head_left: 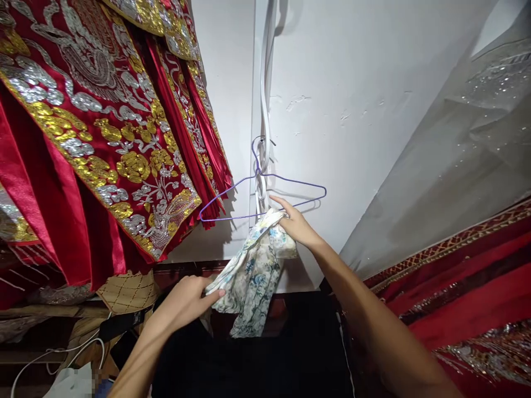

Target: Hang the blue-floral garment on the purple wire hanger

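A floral garment point(259, 271), white with blue and yellow print, hangs loosely between my two hands; its exact kind cannot be made out. My left hand point(197, 296) pinches its lower left edge, thumb on top. Higher up, my right hand point(296, 224) grips the top edge, with the index finger stretched toward the wall. Just above and behind the cloth, a purple wire hanger point(290, 179) hangs from a hook point(262, 140) on the white wall. The hanger carries no garment, and the cloth's top overlaps part of its lower bar.
Red garments with gold and silver embroidery point(136, 166) hang at the left. A sheer sparkly veil-like fabric point(456, 155) and a red beaded garment point(477, 287) hang at the right. A white cable point(264, 83) runs down the wall point(352, 66). Cords point(78, 348) lie lower left.
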`<state>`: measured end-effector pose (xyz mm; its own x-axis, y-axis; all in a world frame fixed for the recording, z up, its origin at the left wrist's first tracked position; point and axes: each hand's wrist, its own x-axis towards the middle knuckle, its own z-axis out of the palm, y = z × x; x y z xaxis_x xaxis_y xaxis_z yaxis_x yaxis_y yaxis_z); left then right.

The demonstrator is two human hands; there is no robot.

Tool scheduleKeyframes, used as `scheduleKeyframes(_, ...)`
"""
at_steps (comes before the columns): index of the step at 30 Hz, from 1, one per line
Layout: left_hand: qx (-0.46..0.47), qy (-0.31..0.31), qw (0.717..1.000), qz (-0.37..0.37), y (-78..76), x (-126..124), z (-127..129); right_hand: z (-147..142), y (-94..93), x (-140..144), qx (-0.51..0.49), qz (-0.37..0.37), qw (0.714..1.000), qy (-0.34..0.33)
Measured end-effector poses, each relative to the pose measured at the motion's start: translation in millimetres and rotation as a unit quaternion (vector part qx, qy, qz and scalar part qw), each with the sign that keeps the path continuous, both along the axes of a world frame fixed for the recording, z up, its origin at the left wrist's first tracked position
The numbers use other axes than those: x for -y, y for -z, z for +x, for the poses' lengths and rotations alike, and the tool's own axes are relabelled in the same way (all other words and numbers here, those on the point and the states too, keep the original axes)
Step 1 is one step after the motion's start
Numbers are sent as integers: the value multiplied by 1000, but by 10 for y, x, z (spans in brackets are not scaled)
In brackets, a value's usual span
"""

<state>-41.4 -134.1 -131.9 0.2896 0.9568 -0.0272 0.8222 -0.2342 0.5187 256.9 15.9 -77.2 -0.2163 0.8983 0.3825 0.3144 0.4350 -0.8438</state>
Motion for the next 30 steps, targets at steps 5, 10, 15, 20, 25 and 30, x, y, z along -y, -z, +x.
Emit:
scheduleKeyframes(5, -129, -36, 991, 12, -70, -111, -261, 74, 265, -145, 39, 0, 999, -17)
scheduleKeyframes(10, -49, -38, 986, 154, -275, -306, -254, 316, 106, 226, 41, 43, 998, 1)
scheduleKeyframes(15, 74, -54, 955, 283, -671, -491, -12, 364, -82, 417, 61, 7, 997, -37)
scheduleKeyframes(20, 124, -41, 934, 334, -1000, -763, 228, 284, -64, 446, 51, -15, 995, -83)
scheduleKeyframes(25, 95, -30, 942, 319, -1080, -1002, 161, 503, -9, 382, -14, 66, 993, 96)
scheduleKeyframes(30, 75, -4, 936, 344, -1174, -1022, 80, 995, -188, 195, 18, 63, 979, 194)
